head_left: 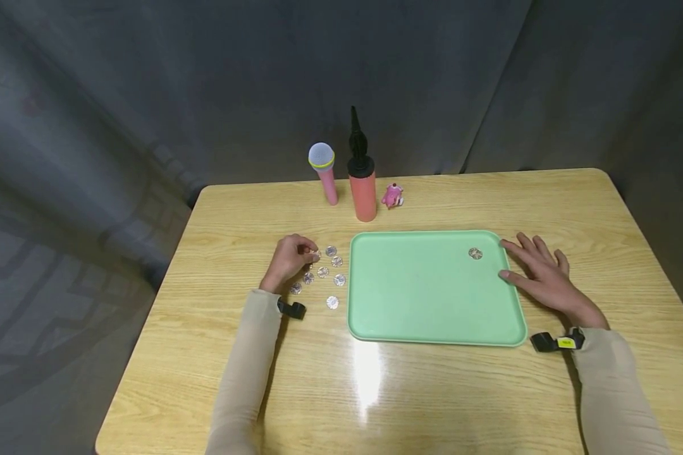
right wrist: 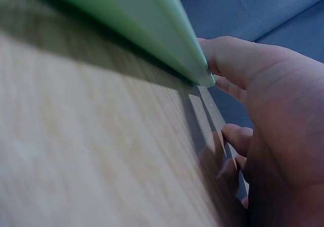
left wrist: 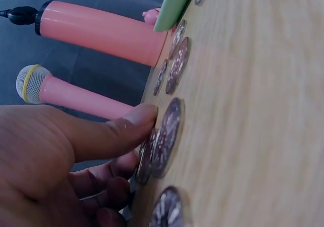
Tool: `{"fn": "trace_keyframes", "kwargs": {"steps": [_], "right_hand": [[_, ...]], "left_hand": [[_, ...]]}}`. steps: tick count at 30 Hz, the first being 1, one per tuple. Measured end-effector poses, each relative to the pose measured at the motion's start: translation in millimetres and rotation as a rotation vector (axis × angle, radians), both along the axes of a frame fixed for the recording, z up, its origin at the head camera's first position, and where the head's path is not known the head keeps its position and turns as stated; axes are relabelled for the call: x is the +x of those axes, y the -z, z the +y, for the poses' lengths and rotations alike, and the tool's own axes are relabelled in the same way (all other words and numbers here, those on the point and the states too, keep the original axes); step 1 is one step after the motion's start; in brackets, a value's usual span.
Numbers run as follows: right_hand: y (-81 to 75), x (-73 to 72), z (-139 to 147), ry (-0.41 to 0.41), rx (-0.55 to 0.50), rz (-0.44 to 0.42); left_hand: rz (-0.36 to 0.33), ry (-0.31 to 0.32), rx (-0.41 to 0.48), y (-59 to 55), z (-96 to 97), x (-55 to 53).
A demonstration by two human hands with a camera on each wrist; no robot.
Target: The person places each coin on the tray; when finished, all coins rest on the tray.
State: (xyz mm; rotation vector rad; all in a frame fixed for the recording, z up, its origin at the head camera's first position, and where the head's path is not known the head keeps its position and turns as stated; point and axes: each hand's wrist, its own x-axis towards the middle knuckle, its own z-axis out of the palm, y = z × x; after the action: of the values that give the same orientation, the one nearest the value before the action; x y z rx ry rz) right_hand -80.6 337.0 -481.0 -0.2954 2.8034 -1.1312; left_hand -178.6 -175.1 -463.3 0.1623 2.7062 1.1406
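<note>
At the group of small, round, shiny patterned discs (head_left: 322,272), my left hand (head_left: 289,259) has its thumb and forefinger at one disc (head_left: 316,254), pinching it by the edge. In the left wrist view the left hand's thumb (left wrist: 136,118) is close to the tabletop, and another disc (left wrist: 168,136) lies just beside it. My right hand (head_left: 546,278) rests at the right rim of a green tray (head_left: 421,297), fingers spread, with thumb and forefinger touching the rim. One gold-toned disc (head_left: 475,253) lies inside the tray near its upper right corner.
Behind the discs lies a pink toy microphone (head_left: 327,183). Next to it stands a coral-coloured hand pump (head_left: 364,196) with a black nozzle, then a small pink toy figure (head_left: 393,196). The wooden table (head_left: 205,379) ends at a dark curtain (head_left: 233,82).
</note>
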Motion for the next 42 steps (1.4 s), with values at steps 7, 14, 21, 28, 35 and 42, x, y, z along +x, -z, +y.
{"fn": "trace_keyframes", "kwargs": {"steps": [7,14,21,28,35,42], "right_hand": [[0.7,0.4,0.4,0.005,0.006,0.002],[0.2,0.0,-0.2,0.001,0.001,0.005],[0.9,-0.5,0.1,-0.001,0.001,0.005],[1.5,0.2,0.3,0.003,0.006,0.009],[0.8,0.0,0.6,0.002,0.002,0.005],[2.4,-1.1,1.5,0.005,0.004,-0.003]], "left_hand": [[0.019,0.012,-0.060,0.3,2.8,0.6],[0.031,0.044,-0.133,-2.9,4.1,1.1],[0.028,0.054,-0.157,-3.9,4.3,0.4],[0.017,0.021,-0.077,-3.5,3.9,0.0],[0.046,0.000,-0.016,-5.8,3.1,1.0],[0.081,0.014,-0.023,-9.4,0.3,1.0]]}}
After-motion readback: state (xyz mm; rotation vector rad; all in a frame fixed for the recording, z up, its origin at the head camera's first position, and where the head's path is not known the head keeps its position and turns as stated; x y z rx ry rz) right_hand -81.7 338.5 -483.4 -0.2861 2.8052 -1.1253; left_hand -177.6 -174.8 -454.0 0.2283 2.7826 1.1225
